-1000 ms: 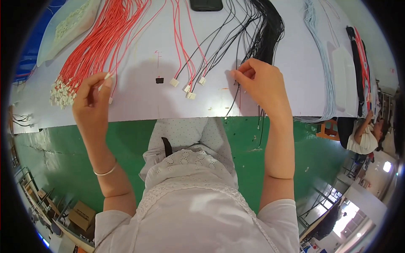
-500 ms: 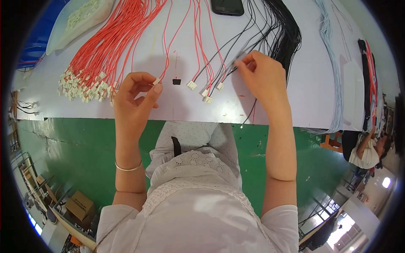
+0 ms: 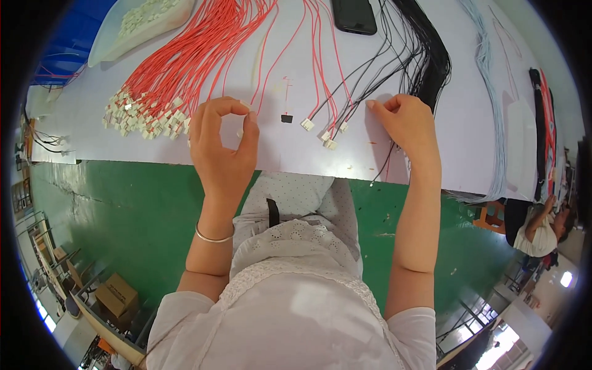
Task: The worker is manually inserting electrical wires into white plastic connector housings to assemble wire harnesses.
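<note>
My left hand pinches a small white connector between thumb and index finger, with red wire running up from it. My right hand is closed at the edge of the black wires; whatever its fingertips grip is hidden. Between the hands lie several white connectors that join red and black wires. A small black block sits on the table just right of my left hand. Left of that hand spreads a large bundle of red wires ending in white connectors.
A pale tray of small white pieces stands at the far left. A black phone lies at the back, and grey-blue wires run down the right. The white table's front edge is near my waist. Another person sits at the far right.
The view has shifted, so the table's things appear farther right. My left hand has turned more upright, still pinching the connector. My right hand has drawn back from the black wires' ends.
</note>
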{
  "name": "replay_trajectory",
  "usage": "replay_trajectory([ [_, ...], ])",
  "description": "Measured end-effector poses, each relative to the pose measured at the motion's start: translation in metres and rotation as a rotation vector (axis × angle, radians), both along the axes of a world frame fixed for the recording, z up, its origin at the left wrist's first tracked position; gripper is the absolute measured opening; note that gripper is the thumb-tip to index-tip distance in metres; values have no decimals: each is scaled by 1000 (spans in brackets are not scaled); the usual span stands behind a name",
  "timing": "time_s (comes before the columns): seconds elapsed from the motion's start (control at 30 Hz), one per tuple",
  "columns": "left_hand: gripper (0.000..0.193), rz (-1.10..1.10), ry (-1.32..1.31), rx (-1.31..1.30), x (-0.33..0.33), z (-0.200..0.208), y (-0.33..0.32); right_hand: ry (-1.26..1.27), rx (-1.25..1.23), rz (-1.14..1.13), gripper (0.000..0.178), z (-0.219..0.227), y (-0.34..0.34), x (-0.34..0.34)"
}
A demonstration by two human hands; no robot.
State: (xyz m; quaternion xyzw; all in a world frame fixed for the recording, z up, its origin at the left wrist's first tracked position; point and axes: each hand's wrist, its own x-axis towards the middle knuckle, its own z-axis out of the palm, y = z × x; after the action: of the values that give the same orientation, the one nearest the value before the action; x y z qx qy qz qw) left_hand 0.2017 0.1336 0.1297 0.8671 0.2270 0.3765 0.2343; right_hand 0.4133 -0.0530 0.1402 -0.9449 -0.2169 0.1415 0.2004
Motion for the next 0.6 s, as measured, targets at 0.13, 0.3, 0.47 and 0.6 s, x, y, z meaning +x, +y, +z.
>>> replay_trajectory([
  [0.13,10,-79,-181,-550,0,15,-15,-10,10,-33,40,-5,1,7],
  [0.3,16,-314,-251,-1790,14,9,-36,-86,-7,22,34,-8,23,0],
  [0.47,15,-349,-252,-1884,27,-2,-69,-134,22,72,33,-13,8,6],
  [0.6,13,-370,-213,-1753,35,-3,-75,-26,23,-44,30,-9,-9,3],
])
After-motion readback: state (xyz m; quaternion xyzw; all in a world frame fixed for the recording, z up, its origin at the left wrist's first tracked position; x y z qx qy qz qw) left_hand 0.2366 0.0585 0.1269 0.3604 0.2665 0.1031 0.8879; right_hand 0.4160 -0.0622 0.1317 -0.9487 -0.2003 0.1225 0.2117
